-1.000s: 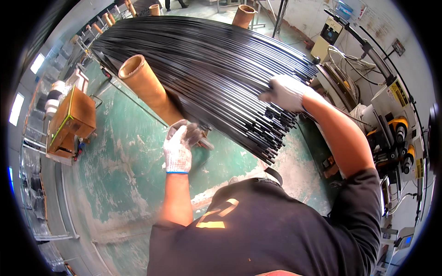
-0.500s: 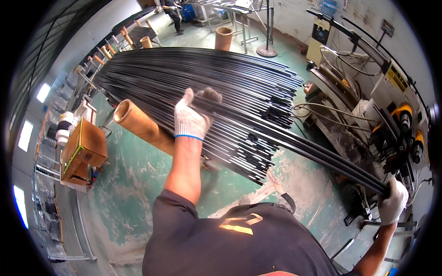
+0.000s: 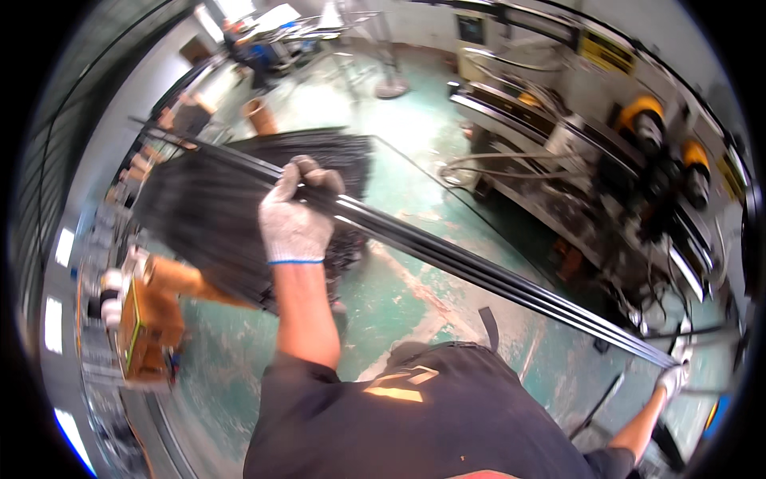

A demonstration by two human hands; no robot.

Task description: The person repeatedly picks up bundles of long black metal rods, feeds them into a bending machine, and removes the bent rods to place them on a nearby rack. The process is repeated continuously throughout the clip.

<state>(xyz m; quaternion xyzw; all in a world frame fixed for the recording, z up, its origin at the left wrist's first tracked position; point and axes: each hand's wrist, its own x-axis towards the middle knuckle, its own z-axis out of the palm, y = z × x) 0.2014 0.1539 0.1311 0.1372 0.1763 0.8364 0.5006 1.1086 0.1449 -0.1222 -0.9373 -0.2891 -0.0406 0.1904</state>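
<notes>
A small bundle of long, thin black rods (image 3: 487, 275) slants across the view in front of me, from far left to near right. My left hand (image 3: 297, 223), in a white knit glove with a blue cuff, is closed around the bundle. At the lower right, my right hand (image 3: 675, 378), also gloved, grips the rods near their near end; its fingers are small and partly hidden. Behind and left of my left hand lies a wide pile of similar black rods (image 3: 207, 199), blurred by motion. The held bundle passes above that pile.
A brown cardboard tube (image 3: 183, 279) lies by the pile's near side, and another tube (image 3: 260, 116) stands behind it. A machine with yellow-and-black parts (image 3: 642, 128) and cables fills the right. A wooden box (image 3: 148, 331) stands left. A person (image 3: 257, 68) is far back.
My view has turned right. Both hands still hold the rods, which have moved away from the pile toward the right. My right hand now reaches farther out.
</notes>
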